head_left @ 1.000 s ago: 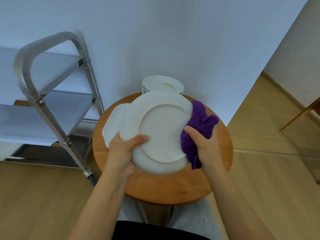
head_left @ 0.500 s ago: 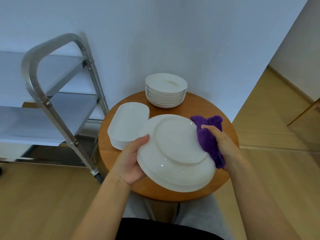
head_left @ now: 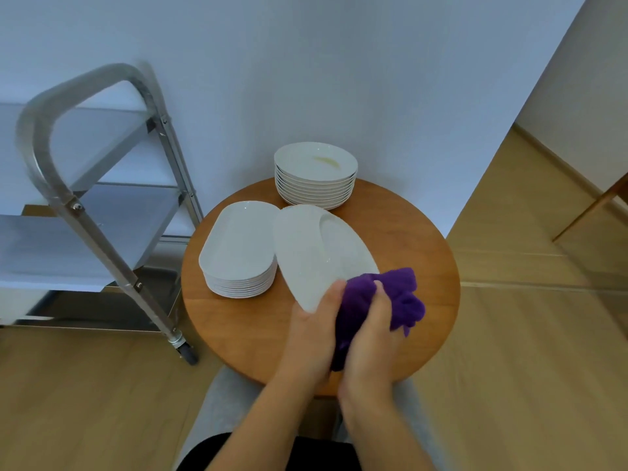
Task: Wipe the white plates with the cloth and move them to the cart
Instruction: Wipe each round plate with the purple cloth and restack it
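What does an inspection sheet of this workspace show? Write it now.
Surface: round wooden table, bare at its right.
Job's things: held plate tilted on edge; purple cloth at its near rim; oblong plate stack; round plate stack with a yellowish smear; steel cart left of the table.
Clutter: nothing seen.
Hands: left hand grips the held plate; right hand clutches the cloth.
Cables: nothing seen.
Surroundings: pale wall, wood floor.

A round wooden table [head_left: 407,239] stands against a pale blue-grey wall [head_left: 339,62]. Light wood flooring [head_left: 85,402] spreads around it. At three o'clock, a slanted wooden furniture leg [head_left: 591,212] shows.
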Demonstrator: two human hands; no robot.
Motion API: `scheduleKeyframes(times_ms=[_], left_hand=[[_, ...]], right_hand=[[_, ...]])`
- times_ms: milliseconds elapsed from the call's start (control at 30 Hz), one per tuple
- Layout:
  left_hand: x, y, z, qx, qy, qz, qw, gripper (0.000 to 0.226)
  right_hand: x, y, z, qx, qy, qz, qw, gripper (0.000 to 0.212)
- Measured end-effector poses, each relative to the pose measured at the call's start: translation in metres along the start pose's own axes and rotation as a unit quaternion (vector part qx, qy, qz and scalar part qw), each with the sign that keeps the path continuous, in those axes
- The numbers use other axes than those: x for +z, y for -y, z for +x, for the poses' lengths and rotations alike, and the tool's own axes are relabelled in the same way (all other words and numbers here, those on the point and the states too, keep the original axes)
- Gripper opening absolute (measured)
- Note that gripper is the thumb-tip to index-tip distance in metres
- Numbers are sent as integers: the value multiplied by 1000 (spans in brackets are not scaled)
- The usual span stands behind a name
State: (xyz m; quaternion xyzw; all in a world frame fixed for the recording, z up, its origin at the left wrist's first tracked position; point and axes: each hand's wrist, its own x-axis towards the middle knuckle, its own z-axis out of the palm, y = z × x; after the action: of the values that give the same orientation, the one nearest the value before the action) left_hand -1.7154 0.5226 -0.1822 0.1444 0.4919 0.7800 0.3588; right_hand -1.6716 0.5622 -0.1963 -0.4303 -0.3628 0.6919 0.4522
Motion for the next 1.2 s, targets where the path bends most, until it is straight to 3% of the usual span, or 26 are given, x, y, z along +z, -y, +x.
scheduleKeyframes(times_ms=[100,167,267,333,400,467,567,633,700,833,933,1033,1100,1200], left_hand=[[-1,-4,-6,31,12,63,997,18],[-7,-9,-12,44,52,120,990,22],[-13,-14,-17,17,130,167,977,22],[-16,-18,-17,-10,148,138,979,22],[-18,-25,-16,-25,135,79,987,21],[-21,-30,-14,-23,114,44,992,25],[-25,-36,-8,-25,90,13,996,45],[-26,-37,-7,-27,79,-24,996,42],[-25,-36,-6,-27,65,-54,996,33],[-24,-32,-1,-23,17,-110,993,35],[-27,-31,2,-25,-2,-115,993,41],[-32,-31,0,-42,3,-86,995,40],[-36,-30,-1,-49,26,-48,997,39],[-33,-29,-2,-34,86,32,995,25]], right_hand=[[1,8,8,53,60,-34,996,27],[0,23,30,131,112,-52,984,33],[8,42,54,148,160,-65,974,28],[14,46,59,112,200,-94,969,31],[16,48,56,63,263,-125,955,22],[15,49,49,36,331,-155,930,18],[12,53,41,21,410,-189,892,36],[7,55,36,-6,455,-227,861,28],[2,54,30,-56,491,-263,829,16],[-14,48,23,-243,495,-310,774,42],[-30,36,27,-277,463,-291,790,44],[-40,34,42,-139,428,-280,848,43],[-38,39,54,-50,429,-288,854,43],[-20,45,61,-8,437,-272,857,43]])
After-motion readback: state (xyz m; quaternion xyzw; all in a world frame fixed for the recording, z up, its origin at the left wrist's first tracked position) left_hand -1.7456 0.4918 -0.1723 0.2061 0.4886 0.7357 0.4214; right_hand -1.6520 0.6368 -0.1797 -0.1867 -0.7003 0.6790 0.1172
